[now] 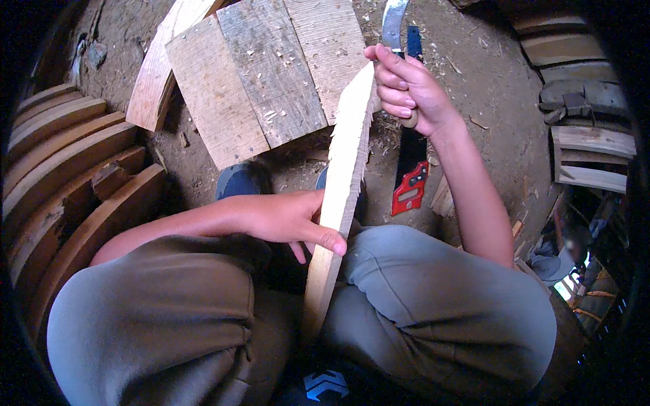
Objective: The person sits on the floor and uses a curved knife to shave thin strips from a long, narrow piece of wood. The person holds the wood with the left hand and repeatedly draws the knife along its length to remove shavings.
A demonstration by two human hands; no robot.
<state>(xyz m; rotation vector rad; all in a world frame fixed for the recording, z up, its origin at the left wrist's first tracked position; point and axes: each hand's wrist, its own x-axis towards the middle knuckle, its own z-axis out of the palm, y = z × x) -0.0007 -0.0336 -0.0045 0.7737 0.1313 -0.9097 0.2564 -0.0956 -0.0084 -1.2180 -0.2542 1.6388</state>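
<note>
A long pale wooden strip (336, 172) stands slanted between my knees, its far end pointed and its cut edge ragged with raised slivers. My left hand (291, 218) grips the strip low down, with the thumb laid across its face. Beside the strip's far tip, my right hand (414, 91) is wrapped round the handle of a curved knife (394, 26). The blade points away from me, and most of the handle is hidden in the fist. Whether the right fingers touch the strip, I cannot tell.
A low platform of boards (271, 74), strewn with shavings, lies ahead. A handsaw with a red handle (410, 189) is on the dirt floor (487, 155) under my right arm. Curved timber pieces (74, 162) are stacked at left; more wood (592, 139) is piled at right.
</note>
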